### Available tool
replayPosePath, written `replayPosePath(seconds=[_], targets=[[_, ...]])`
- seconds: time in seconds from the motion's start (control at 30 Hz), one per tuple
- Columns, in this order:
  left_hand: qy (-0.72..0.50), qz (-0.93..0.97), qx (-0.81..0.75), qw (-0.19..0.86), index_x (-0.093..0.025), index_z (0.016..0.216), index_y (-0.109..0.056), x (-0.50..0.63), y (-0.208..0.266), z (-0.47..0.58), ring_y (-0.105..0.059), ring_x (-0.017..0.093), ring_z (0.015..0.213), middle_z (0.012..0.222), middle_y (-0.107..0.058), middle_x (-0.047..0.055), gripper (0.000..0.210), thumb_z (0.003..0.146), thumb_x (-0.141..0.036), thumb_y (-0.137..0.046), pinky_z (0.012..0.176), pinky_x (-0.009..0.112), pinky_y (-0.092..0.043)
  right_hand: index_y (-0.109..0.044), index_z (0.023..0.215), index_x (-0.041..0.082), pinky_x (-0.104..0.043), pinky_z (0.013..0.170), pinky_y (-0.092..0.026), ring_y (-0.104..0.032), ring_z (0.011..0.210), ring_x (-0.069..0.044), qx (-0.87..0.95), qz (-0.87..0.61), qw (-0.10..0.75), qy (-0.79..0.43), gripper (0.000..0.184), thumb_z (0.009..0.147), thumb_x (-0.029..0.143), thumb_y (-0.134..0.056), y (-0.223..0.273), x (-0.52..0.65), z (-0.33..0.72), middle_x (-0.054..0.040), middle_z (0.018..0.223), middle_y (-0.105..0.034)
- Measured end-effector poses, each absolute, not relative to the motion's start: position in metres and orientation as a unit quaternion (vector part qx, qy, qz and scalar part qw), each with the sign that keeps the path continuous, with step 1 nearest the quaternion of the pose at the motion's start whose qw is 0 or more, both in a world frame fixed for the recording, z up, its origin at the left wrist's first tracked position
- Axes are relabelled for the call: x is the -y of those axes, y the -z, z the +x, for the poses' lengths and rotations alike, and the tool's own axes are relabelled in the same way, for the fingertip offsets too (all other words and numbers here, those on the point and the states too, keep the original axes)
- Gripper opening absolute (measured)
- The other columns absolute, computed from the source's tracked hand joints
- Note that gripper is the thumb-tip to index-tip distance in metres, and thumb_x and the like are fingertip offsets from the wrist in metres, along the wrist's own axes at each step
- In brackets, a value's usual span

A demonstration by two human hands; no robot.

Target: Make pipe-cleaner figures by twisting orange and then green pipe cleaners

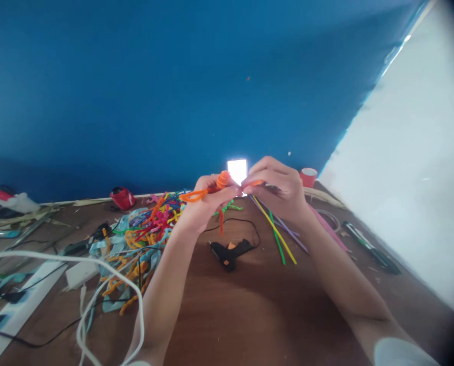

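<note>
My left hand [207, 201] is closed round an orange pipe cleaner piece [223, 179], part of it coiled and part bent into a loop that sticks out to the left. Opposite it, my right hand [278, 183] pinches a bit of orange pipe cleaner [255, 183] between thumb and fingers. The fingertips of both hands almost meet, and I cannot tell whether the two orange parts are one piece. Directly behind them glows a bright white screen or lamp [237, 170]. Below the hands a black glue gun [230, 254] lies on the table.
On the left is a tangled heap of colourful pipe cleaners [162, 218]. White cables [141, 305] and a power strip [17, 315] lie nearer. Straight yellow, green and purple pipe cleaners [278, 231] rest right of centre. Red tape rolls [309, 177] stand by the blue wall [154, 91].
</note>
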State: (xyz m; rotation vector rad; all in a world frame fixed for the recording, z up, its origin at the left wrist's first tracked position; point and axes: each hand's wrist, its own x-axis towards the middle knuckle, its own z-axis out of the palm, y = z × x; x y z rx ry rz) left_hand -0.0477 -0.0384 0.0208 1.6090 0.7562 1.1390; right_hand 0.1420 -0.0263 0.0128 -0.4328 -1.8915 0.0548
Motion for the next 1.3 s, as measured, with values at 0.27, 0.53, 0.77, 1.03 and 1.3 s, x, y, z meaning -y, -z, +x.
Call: replayPosePath(seconds=[0.27, 0.53, 0.77, 1.03, 1.3], targets=[[-0.413, 0.778, -0.327, 0.343, -0.017, 0.075, -0.061, 0.042, -0.026, -0.051, -0.037, 0.01, 0.061, 0.066, -0.045, -0.003, 0.023, 0.087, -0.036, -0.065, 0.054, 0.025, -0.027, -0.054, 0.061, 0.019, -0.028, 0.057, -0.03, -0.04, 0.061, -0.012, 0.773, -0.299, 0.507, -0.237, 0.046, 0.09, 0.053, -0.063, -0.01, 0.026, 0.134, 0.002, 0.063, -0.048], [-0.512, 0.699, -0.339, 0.365, -0.018, 0.073, -0.062, 0.04, -0.022, -0.046, -0.039, 0.009, 0.059, 0.065, -0.048, -0.003, 0.02, 0.085, -0.032, -0.067, 0.056, 0.024, -0.032, -0.066, 0.076, 0.021, -0.026, 0.055, -0.035, -0.046, 0.06, -0.01, 0.675, -0.281, 0.621, -0.283, 0.023, 0.085, 0.041, -0.073, -0.008, 0.032, 0.126, 0.0027, 0.07, -0.056], [-0.51, 0.638, -0.298, 0.493, -0.018, 0.074, -0.064, 0.032, -0.017, -0.045, -0.028, 0.006, 0.049, 0.056, -0.04, -0.006, 0.019, 0.081, -0.034, -0.072, 0.05, 0.025, -0.026, -0.071, 0.113, 0.031, -0.034, 0.075, -0.052, -0.064, 0.095, -0.019, 0.819, -0.188, 0.542, -0.018, 0.025, 0.088, 0.027, -0.071, -0.011, 0.02, 0.144, -0.0056, 0.11, -0.068], [-0.491, 0.736, -0.31, 0.349, -0.016, 0.073, -0.063, 0.039, -0.021, -0.047, -0.043, 0.009, 0.061, 0.066, -0.052, -0.002, 0.024, 0.088, -0.036, -0.066, 0.056, 0.023, -0.035, -0.071, 0.092, 0.022, -0.03, 0.068, -0.046, -0.06, 0.079, -0.015, 0.808, -0.174, 0.562, -0.03, 0.006, 0.093, 0.023, -0.065, -0.01, 0.021, 0.142, -0.0032, 0.084, -0.065], [-0.519, 0.801, -0.298, -0.029, -0.018, 0.078, -0.061, 0.045, -0.014, -0.044, -0.041, 0.007, 0.052, 0.059, -0.051, -0.006, 0.009, 0.085, -0.014, -0.064, 0.054, 0.023, -0.033, -0.056, 0.068, 0.017, -0.027, 0.056, -0.029, -0.038, 0.061, -0.01, 0.702, -0.309, 0.573, -0.288, 0.038, 0.094, 0.044, -0.061, -0.014, 0.04, 0.124, 0.0029, 0.064, -0.045]])
